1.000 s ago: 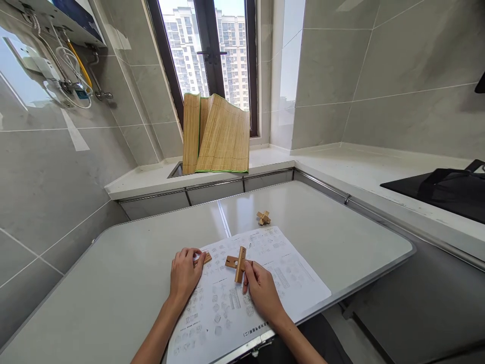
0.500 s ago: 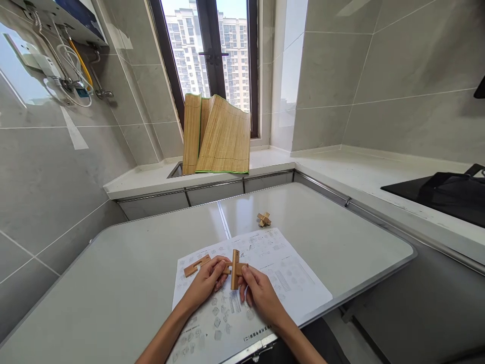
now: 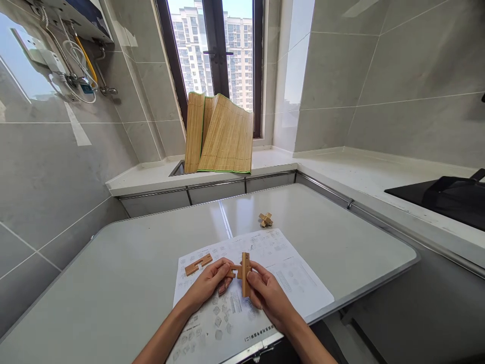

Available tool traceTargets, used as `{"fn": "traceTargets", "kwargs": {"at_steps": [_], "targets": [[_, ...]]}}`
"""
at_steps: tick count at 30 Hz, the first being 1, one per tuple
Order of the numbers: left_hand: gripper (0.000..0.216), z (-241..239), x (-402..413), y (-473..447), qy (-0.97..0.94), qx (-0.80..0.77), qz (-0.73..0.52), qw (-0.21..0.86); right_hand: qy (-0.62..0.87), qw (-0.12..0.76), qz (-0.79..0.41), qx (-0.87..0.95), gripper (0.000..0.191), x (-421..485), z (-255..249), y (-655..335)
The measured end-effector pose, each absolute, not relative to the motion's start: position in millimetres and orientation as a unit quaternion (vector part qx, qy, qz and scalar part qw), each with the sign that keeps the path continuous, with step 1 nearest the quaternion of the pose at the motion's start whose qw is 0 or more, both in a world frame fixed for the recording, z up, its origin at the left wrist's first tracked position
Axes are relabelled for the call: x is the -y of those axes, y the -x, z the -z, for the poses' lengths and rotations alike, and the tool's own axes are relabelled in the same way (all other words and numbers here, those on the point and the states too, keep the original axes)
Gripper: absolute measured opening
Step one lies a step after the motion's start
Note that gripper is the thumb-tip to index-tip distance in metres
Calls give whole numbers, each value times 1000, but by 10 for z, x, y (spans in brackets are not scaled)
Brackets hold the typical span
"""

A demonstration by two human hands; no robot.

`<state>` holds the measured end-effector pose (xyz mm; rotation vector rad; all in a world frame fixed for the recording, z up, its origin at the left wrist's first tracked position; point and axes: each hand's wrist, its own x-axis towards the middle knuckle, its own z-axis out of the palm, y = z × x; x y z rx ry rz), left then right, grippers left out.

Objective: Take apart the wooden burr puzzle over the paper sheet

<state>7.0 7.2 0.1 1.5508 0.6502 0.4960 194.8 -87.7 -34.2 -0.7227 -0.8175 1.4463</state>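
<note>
Over the printed sheet, my left hand [image 3: 212,279] pinches the end of a notched wooden puzzle piece [image 3: 235,271] that points to the right. My right hand [image 3: 270,293] grips a wooden puzzle piece [image 3: 246,275] with a "2" near its top, held upright. The notched piece meets or passes through the upright one; my fingers hide part of the joint. A third wooden puzzle piece [image 3: 198,264], with a slot cut in it, lies on the sheet left of my hands. Beyond the sheet sits an assembled wooden burr puzzle [image 3: 265,219].
The sheet [image 3: 303,280] of printed diagrams lies on a white folding table [image 3: 125,283] with a seam across it. Behind stands a counter [image 3: 273,157] with a folded bamboo mat [image 3: 227,136] by the window. A black item [image 3: 454,194] rests on the right counter.
The upright piece has shifted right along the notched piece, with more of the notch showing between my hands. My right hand has moved slightly right and now grips the upright piece.
</note>
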Motion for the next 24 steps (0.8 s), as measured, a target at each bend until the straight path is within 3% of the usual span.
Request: {"fn": "traceTargets", "kwargs": {"at_steps": [14, 20, 24], "targets": [[50, 9, -101, -70, -664, -314, -226, 640, 325, 647, -618, 306, 60, 878, 361, -1944], [51, -1, -92, -82, -676, -314, -244, 620, 347, 664, -598, 284, 68, 863, 382, -1947], [50, -4, -89, -69, -676, -314, -248, 618, 342, 659, -608, 281, 60, 866, 392, -1963]]}}
